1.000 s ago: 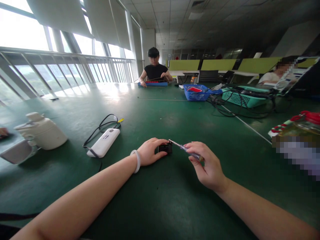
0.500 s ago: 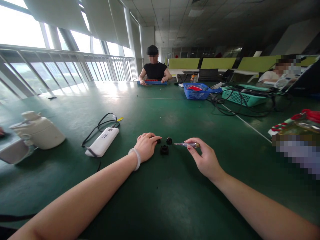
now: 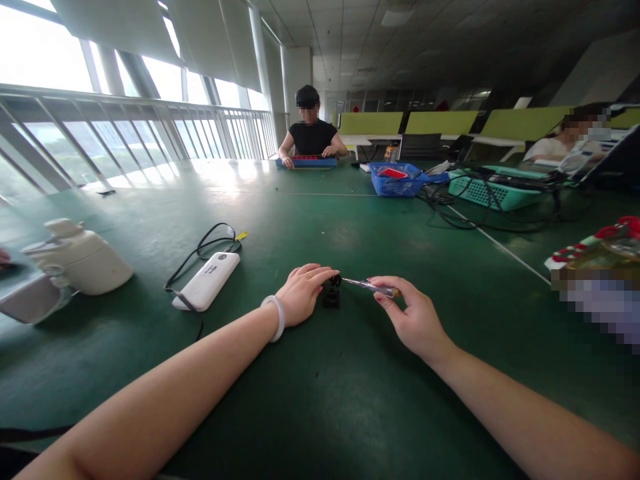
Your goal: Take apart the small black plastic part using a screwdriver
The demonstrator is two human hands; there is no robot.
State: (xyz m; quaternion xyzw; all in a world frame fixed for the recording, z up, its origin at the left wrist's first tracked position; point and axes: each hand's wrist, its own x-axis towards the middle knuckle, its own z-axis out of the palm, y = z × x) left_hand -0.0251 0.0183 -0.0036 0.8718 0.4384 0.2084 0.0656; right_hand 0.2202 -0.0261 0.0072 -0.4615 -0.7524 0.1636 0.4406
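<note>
My right hand (image 3: 413, 310) pinches a slim screwdriver (image 3: 367, 286) with a clear handle, its shaft pointing left. The screwdriver's tip reaches a small black part (image 3: 335, 281), which stands on the green table (image 3: 280, 407). My left hand (image 3: 301, 293), with a pale bracelet (image 3: 277, 319) at the wrist, has its fingers closed on that black part from the left. Part of it is hidden by the fingertips. Just in front of it, a second black piece with a square shape (image 3: 331, 299) lies on the table.
A white power bank (image 3: 210, 280) with a black cable lies left of my hands. Farther left stands a cream bottle (image 3: 90, 260). A blue basket (image 3: 397, 183) and a green basket (image 3: 493, 193) with cables stand at the back right. Across the table sits a person (image 3: 311, 137).
My left hand has moved right, from beside the small black part onto it. The screwdriver has tilted, its tip rising slightly and meeting the part.
</note>
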